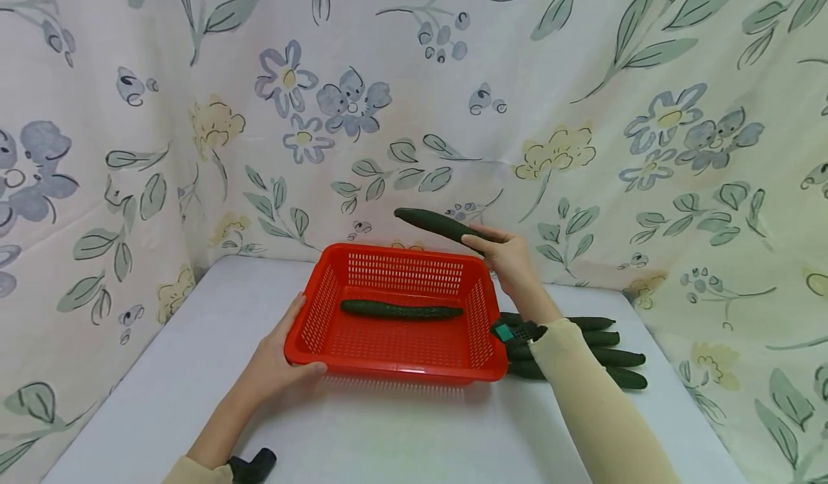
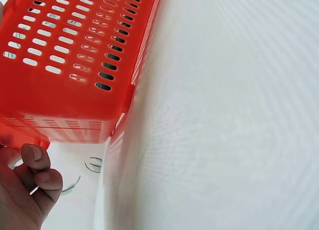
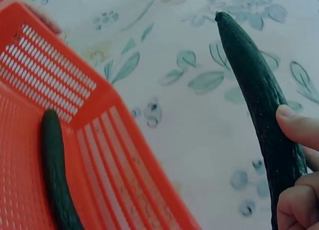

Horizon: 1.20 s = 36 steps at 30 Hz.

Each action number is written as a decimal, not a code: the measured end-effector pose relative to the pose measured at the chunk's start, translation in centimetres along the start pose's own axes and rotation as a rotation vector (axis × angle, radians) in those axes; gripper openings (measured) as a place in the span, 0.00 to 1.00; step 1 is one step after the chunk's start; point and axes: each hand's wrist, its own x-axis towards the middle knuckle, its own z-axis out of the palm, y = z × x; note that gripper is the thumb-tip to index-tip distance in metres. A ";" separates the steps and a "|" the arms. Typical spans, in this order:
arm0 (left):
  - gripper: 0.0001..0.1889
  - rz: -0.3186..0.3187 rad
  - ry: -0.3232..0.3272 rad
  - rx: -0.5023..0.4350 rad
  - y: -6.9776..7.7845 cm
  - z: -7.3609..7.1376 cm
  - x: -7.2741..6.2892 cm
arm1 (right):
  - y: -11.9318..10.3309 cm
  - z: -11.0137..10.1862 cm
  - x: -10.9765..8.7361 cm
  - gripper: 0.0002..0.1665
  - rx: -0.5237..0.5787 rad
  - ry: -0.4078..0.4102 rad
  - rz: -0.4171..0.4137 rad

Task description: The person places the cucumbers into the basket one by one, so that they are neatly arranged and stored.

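My right hand (image 1: 507,254) grips a dark green cucumber (image 1: 430,221) near one end and holds it up above the back right of the red basket (image 1: 401,370). In the right wrist view the thumb and curled fingers wrap the lower part of this cucumber (image 3: 251,75). My left hand (image 1: 278,358) holds the basket at its front left corner, thumb along the front rim and fingers up the left side. The left wrist view has curled fingers (image 2: 44,177) beside the slotted basket wall (image 2: 55,90). Inside the basket lies a second cucumber (image 1: 401,310), lengthwise across its floor.
Several more cucumbers (image 1: 617,357) lie side by side on the white table (image 1: 388,441), right of the basket and partly behind my right forearm. A floral curtain (image 1: 414,110) hangs behind and along both sides of the table.
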 end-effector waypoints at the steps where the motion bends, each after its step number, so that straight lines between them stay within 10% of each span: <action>1: 0.66 -0.001 0.000 0.000 0.0 0.0 0.0 | -0.1 0.6 0.1 0.29 0.012 -0.002 0.005; 16: 0.66 -0.014 0.000 0.010 0.0 0.3 -0.1 | 1.5 7.4 0.8 0.21 0.153 -0.063 0.022; 36: 0.66 -0.010 0.001 -0.028 0.4 0.0 -0.1 | 6.3 10.0 1.9 0.22 0.028 -0.013 0.105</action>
